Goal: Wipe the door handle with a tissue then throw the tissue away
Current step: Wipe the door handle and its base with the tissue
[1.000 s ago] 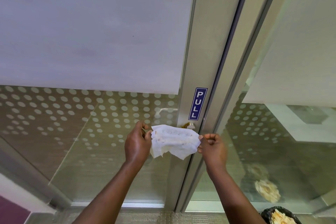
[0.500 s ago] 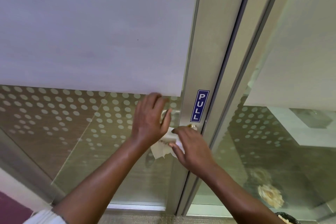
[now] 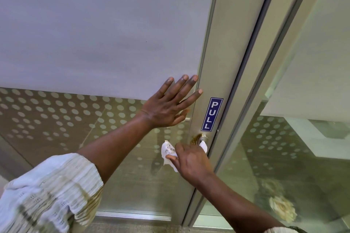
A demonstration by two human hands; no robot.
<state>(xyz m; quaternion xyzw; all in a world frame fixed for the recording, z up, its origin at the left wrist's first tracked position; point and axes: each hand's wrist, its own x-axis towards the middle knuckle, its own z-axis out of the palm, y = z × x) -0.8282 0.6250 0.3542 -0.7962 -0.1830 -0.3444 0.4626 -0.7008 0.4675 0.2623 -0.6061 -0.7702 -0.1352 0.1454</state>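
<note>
The metal door handle (image 3: 203, 136) sticks out of the grey door frame just below a blue PULL sign (image 3: 211, 114); only its round base shows. My right hand (image 3: 191, 159) wraps a white, crumpled tissue (image 3: 167, 150) around the handle's lever, which is hidden under the tissue and fingers. My left hand (image 3: 170, 106) lies flat with fingers spread against the glass door and frame, above and left of the handle, holding nothing.
The glass door (image 3: 94, 43) has a frosted upper panel and a dotted band lower down. A second glass panel (image 3: 303, 138) stands to the right. Behind it, low right, a pale crumpled object (image 3: 283, 208) shows through the glass.
Both hands first held the tissue stretched out in front of the handle. The left hand let go and rose to press flat on the door; the right hand closed the tissue onto the handle.
</note>
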